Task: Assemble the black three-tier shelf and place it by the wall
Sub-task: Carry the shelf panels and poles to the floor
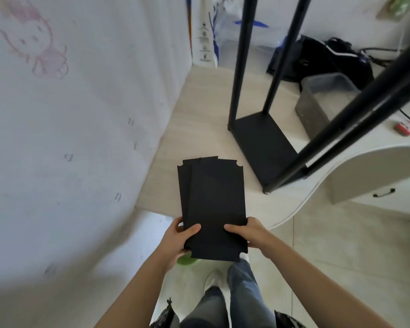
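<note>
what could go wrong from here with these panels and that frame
1. The black panels are fanned apart, and the left hand and right hand grip only their near end, so one may slip out and fall.
2. The poles stand on the bottom tier with no brace visible higher up; pressing a panel on could skew or tip them.
3. The white desk sits close beside the frame, so a panel may knock it.

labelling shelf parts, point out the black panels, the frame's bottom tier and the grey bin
black panels [216,204], head view, middle of the top panel's face
bottom tier [263,138], head view, bare middle of its board
grey bin [311,113], head view, its near side wall
</note>
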Demonstrator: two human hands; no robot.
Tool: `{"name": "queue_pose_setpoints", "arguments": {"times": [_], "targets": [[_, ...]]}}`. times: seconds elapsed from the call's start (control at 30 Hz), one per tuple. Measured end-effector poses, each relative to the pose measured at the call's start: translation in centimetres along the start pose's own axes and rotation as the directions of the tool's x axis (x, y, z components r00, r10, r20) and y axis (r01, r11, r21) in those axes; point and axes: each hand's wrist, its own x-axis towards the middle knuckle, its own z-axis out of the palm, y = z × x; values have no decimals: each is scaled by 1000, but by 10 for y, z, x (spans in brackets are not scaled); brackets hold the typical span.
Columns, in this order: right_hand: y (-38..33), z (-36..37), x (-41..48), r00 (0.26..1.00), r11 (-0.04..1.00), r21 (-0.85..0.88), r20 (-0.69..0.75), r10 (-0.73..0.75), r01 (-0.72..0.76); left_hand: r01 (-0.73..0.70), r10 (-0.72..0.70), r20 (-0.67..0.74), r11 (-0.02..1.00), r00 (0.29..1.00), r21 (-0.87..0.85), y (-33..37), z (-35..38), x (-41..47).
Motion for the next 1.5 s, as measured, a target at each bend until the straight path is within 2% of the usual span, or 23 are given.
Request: {"name": "queue_pose_setpoints", "arguments": {"times": [0.13, 0.4, 0.67, 0.8, 1.07, 1.27, 1.5], "targets": [[31, 19, -17, 999, 998, 66, -43, 16, -13, -18, 13, 45, 993, 999, 113, -15, -8, -14], [95, 25, -59, 986, 970, 227, -158, -53, 89, -46, 15, 106, 955, 994, 294, -52, 1, -40], [167, -2, -97, 972, 939, 330, -237, -13, 93, -89, 5, 161, 853, 987, 514, -90, 45, -56], [207, -21, -113, 964, 905, 415, -264, 19, 96, -131, 13, 191, 774, 982, 619, -102, 81, -63], [291, -77, -144, 933, 824, 554, -345, 99, 118, -207, -20, 291, 657, 956, 725, -133, 179, -75], [356, -120, -161, 891, 771, 629, -400, 215, 96, -204, -143, 377, 643, 915, 738, -158, 264, -78], [404, -164, -174, 829, 650, 749, -441, 345, 128, -293, -246, 463, 511, 851, 808, -170, 360, -68]]}}
